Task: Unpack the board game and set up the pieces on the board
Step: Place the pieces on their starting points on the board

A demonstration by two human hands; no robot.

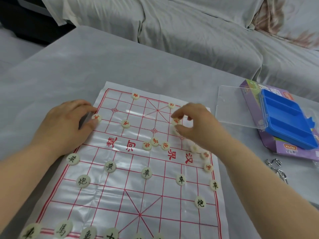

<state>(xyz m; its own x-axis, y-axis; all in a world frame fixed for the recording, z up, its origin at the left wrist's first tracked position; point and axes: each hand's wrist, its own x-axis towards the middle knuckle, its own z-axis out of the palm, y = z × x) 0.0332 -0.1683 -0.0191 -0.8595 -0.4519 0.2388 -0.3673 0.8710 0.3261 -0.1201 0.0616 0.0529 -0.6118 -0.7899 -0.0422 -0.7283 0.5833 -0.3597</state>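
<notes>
A thin plastic Chinese chess board (pixel 120 187) with red grid lines lies on a grey sheet. Several pale round pieces with black characters (pixel 146 173) stand on the near half. Several with red characters (pixel 125 124) sit on the far half, and three of them cluster at the river (pixel 154 141). My left hand (pixel 65 126) rests at the board's left edge, its fingertips pinching a red piece (pixel 96 117). My right hand (pixel 196 128) hovers over the right side, thumb and forefinger pinching another red piece (pixel 176 121). More pieces (pixel 194 148) lie partly hidden under my right wrist.
A blue compartment tray (pixel 286 118) with a clear lid (pixel 238 107) lies on a purple game box (pixel 269 144) at the right. Metal ring puzzles (pixel 276 168) lie near it. Grey bedding (pixel 189 31) is rumpled behind the board.
</notes>
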